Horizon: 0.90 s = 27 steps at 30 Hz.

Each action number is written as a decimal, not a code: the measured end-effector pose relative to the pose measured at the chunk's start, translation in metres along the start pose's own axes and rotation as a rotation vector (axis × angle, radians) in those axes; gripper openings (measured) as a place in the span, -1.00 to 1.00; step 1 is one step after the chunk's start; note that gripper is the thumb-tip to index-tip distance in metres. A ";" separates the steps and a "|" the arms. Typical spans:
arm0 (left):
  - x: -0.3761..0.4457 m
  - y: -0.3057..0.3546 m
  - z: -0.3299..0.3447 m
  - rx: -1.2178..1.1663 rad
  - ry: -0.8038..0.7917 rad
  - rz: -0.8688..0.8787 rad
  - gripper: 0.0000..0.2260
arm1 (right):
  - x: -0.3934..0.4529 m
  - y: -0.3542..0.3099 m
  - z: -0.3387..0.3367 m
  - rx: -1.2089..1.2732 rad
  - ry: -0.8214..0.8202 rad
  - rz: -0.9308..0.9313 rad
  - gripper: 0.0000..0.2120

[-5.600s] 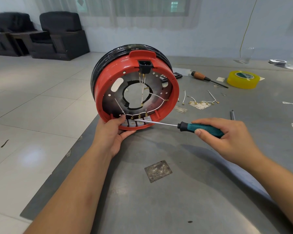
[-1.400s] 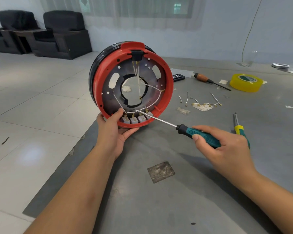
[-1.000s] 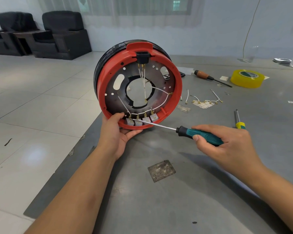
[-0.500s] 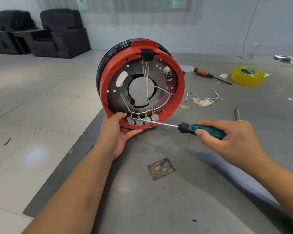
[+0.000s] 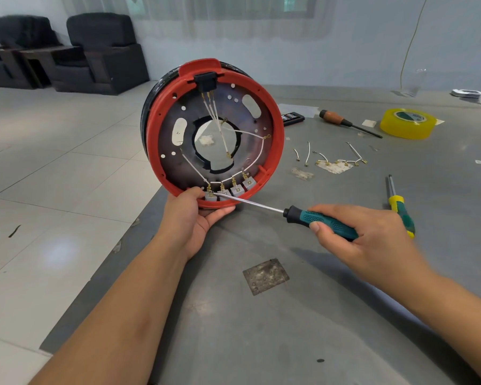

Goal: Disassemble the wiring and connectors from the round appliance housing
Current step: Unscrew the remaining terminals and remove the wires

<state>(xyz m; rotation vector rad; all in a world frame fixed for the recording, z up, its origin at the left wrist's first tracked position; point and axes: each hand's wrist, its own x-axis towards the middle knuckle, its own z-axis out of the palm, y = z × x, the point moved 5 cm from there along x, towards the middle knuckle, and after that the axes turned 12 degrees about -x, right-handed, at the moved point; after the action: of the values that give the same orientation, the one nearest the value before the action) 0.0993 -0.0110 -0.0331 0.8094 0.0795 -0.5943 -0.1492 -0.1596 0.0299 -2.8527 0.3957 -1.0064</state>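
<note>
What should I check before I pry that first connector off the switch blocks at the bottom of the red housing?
1. Housing steadied: ok. The left hand grips the lower rim of the red housing, which stands on edge on the table.
2. Tool held: ok. The right hand grips the teal screwdriver.
3. Tip placement: ok. The tip sits at the leftmost grey switch block.
4. Tip seated under the brass terminal: cannot tell.
5. Thumb clear of the tip: not ok. The left thumb lies right beside it.
6. Other three blocks: still wired.
</note>
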 end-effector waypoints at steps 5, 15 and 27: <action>0.001 0.001 0.000 -0.030 0.033 0.018 -0.68 | -0.004 -0.006 0.003 -0.034 0.003 -0.020 -0.69; -0.001 0.002 0.001 -0.051 0.040 0.037 -0.76 | -0.012 -0.014 0.013 -0.071 0.028 -0.050 -0.58; 0.002 0.004 -0.001 -0.062 0.066 0.046 -0.70 | -0.021 -0.025 0.021 -0.131 0.097 -0.084 -0.61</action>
<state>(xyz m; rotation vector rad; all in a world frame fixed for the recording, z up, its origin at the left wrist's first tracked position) 0.1030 -0.0089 -0.0312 0.7690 0.1388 -0.5190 -0.1458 -0.1297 0.0052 -2.9667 0.3646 -1.1791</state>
